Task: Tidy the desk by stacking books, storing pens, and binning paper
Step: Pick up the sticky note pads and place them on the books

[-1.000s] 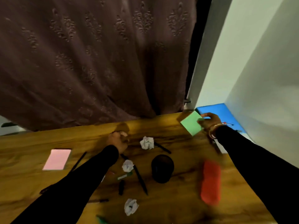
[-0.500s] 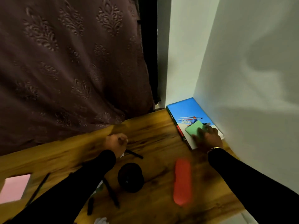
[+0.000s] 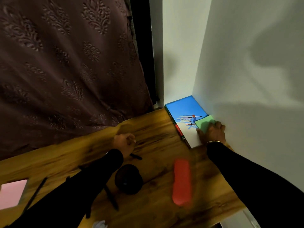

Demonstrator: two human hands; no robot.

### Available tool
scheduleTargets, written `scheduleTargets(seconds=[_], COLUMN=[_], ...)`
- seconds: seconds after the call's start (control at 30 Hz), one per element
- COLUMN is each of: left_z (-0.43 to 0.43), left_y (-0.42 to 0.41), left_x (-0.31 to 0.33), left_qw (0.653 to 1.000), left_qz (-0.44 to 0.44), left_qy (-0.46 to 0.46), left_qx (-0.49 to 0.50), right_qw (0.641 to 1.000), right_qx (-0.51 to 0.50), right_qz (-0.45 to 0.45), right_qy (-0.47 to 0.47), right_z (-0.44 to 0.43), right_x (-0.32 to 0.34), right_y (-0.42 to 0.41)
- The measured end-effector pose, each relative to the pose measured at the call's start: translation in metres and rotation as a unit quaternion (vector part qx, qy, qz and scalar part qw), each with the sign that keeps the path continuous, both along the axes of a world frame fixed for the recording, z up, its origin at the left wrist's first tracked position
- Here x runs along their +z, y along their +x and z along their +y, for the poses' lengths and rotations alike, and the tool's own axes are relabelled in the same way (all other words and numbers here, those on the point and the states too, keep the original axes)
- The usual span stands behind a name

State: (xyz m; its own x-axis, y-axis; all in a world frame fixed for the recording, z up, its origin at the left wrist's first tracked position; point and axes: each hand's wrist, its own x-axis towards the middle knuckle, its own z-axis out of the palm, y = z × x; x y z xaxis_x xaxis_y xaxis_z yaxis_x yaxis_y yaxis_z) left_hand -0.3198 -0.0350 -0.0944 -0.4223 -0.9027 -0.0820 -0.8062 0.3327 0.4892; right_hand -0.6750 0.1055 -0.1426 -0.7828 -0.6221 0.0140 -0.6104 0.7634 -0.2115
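Observation:
A blue and white book point(image 3: 185, 111) lies on a stack in the desk's far right corner against the wall. On top of it rests a small green book point(image 3: 204, 123), with my right hand point(image 3: 212, 134) gripping its near end. My left hand point(image 3: 124, 142) is a closed fist over the middle of the wooden desk point(image 3: 156, 134); whether it holds anything is hidden. A black pen holder point(image 3: 128, 179) stands near my left forearm. Black pens point(image 3: 112, 199) lie around it, one point(image 3: 135, 156) just below my left fist. A crumpled paper ball point(image 3: 99, 224) shows at the bottom edge.
A red case point(image 3: 181, 181) lies blurred on the desk's right part. A pink notepad point(image 3: 11, 193) sits at the left edge beside a black pen point(image 3: 35, 193). A dark curtain point(image 3: 69, 63) hangs behind the desk, and white walls point(image 3: 246, 79) close in the right side.
My right hand carried the green book from above the desk's back edge onto the blue book in the corner. The view swung right. My left fist stayed over the desk's middle.

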Motion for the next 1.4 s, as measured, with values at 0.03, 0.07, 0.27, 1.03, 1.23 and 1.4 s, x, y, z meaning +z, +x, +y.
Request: scheduleTargets(seconds=[0.03, 0.07, 0.27, 1.03, 1.23, 1.4], left_z=[0.002, 0.002, 0.001, -0.042, -0.041, -0.03], left_y=[0.0, 0.002, 0.045, 0.44, 0.419, 0.329], left_x=[0.001, 0.002, 0.013, -0.053, 0.001, 0.034], left_qw=[1.0, 1.0, 0.997, 0.858, 0.88, 0.856], left_qz=[0.008, 0.016, 0.055, -0.085, 0.046, 0.269], left_qy=[0.002, 0.0, -0.044, 0.126, 0.108, 0.114], left_qx=[0.001, 0.002, 0.039, 0.49, 0.46, 0.427], right_qw=[1.0, 0.999, 0.956, 0.855, 0.861, 0.875], right_qx=[0.012, 0.034, 0.278, 0.517, 0.49, 0.407], right_qz=[0.011, 0.032, 0.081, -0.031, -0.122, -0.256], right_qy=[0.003, 0.002, -0.036, -0.034, -0.057, -0.061], right_z=[-0.001, -0.002, -0.055, -0.107, -0.11, -0.11], right_x=[0.001, 0.004, 0.033, 0.073, 0.081, 0.085], right_y=[0.004, 0.012, 0.097, 0.428, 0.433, 0.438])
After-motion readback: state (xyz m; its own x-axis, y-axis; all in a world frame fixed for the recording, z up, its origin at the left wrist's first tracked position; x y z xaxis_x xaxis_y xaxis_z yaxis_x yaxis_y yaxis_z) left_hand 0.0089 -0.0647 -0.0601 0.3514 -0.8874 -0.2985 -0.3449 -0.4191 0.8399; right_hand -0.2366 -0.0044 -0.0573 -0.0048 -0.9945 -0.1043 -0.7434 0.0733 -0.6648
